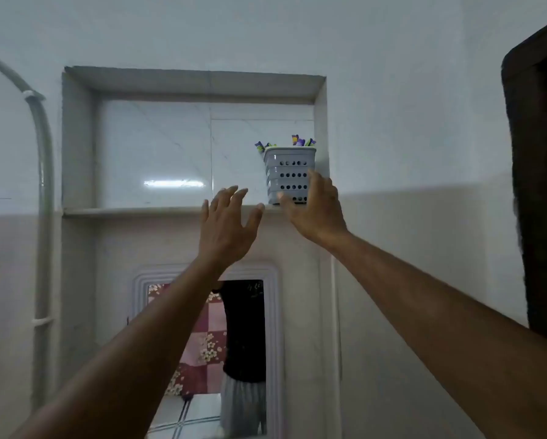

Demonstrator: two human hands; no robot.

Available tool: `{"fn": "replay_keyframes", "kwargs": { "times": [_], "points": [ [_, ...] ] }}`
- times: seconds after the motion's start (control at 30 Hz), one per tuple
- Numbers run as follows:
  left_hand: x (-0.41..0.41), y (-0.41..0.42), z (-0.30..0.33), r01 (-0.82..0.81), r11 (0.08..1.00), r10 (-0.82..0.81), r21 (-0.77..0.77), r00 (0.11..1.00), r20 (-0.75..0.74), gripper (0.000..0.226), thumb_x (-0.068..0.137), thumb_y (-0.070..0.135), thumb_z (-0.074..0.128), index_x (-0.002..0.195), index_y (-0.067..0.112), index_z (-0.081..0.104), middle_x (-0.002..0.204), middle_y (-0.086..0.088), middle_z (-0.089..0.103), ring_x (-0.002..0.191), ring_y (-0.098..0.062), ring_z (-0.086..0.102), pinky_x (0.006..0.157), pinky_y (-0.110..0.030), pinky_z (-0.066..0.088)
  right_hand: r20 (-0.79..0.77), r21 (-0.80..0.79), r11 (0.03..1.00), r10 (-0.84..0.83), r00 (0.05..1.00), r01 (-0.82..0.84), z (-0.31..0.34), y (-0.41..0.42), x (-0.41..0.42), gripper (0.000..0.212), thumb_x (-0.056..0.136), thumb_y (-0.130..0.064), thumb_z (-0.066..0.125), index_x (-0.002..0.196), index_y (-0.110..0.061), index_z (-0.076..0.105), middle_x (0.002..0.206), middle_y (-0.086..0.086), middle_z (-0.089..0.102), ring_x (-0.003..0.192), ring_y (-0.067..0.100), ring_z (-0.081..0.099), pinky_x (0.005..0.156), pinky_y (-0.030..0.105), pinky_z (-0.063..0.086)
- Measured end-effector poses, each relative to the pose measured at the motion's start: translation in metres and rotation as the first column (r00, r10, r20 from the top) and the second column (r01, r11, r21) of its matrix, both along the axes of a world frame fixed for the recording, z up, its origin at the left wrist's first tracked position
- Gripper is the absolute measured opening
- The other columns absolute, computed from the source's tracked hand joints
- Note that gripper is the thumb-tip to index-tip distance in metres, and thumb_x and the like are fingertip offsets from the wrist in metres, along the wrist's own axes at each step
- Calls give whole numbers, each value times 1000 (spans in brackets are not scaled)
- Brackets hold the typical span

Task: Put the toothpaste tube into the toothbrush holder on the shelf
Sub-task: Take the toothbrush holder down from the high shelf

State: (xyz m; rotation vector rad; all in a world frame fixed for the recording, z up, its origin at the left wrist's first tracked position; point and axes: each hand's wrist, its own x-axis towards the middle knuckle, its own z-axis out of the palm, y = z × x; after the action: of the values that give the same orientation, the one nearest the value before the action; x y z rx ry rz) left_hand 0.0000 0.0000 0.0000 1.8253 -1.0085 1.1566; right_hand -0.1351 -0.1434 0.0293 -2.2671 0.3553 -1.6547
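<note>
Empty right hand [316, 210] against toothbrush holder [288, 174] on shelf [132, 211]

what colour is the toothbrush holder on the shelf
Light grey, with rows of round holes; the toothbrush holder shows clearly in the head view.

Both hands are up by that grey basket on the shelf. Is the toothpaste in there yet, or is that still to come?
Neither the left hand nor the right hand holds anything; both are open. The grey holder stands on the shelf with colourful tops poking out, but I cannot tell whether one is the toothpaste. So it is either already in, or not yet picked up; no tube shows elsewhere.
</note>
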Motion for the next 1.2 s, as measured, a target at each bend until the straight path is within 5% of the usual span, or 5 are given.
{"fn": "replay_keyframes", "kwargs": {
  "times": [0.47,0.73,0.83,1.0,1.2],
  "points": [
    [55,-39,-2,-140,988,140,65,990,10,64,107,63,20,166,41,31,180,2,7,166,-18,-13,122,-39,-29,148,126,991,26,989,-45,19,-23,68,132,88,-64,84,176,-11,2,171,16,33,155,36,40,116,51,46],
    [22,-16,6,51,991,-24,122,978,-208,69,108,66,29,170,38,19,181,-3,9,167,-24,-4,129,-57,-13,362,206,964,87,928,-170,9,-7,31,138,74,-54,93,175,-14,8,163,9,41,146,32,48,113,47,53],
    [0,0,-1,119,993,-115,10,978,-174,68,107,66,33,167,32,30,176,-1,28,165,-24,17,132,-62,1,443,186,960,108,890,-209,2,3,10,139,69,-57,100,173,-15,19,163,4,47,146,27,53,106,30,50],
    [-40,29,-33,142,990,-143,-16,983,-117,64,108,64,38,161,29,41,165,0,47,154,-23,39,129,-59,22,487,194,948,131,863,-254,-47,25,-25,123,63,-66,101,158,-21,38,153,-6,60,135,17,65,101,28,56],
    [-65,53,-115,145,986,-128,81,975,-182,57,106,60,48,152,26,51,153,-3,56,141,-23,51,119,-56,39,404,324,896,158,901,-303,-154,39,-57,119,58,-70,97,152,-24,40,147,-6,64,125,16,70,99,42,64]
  ]
}}
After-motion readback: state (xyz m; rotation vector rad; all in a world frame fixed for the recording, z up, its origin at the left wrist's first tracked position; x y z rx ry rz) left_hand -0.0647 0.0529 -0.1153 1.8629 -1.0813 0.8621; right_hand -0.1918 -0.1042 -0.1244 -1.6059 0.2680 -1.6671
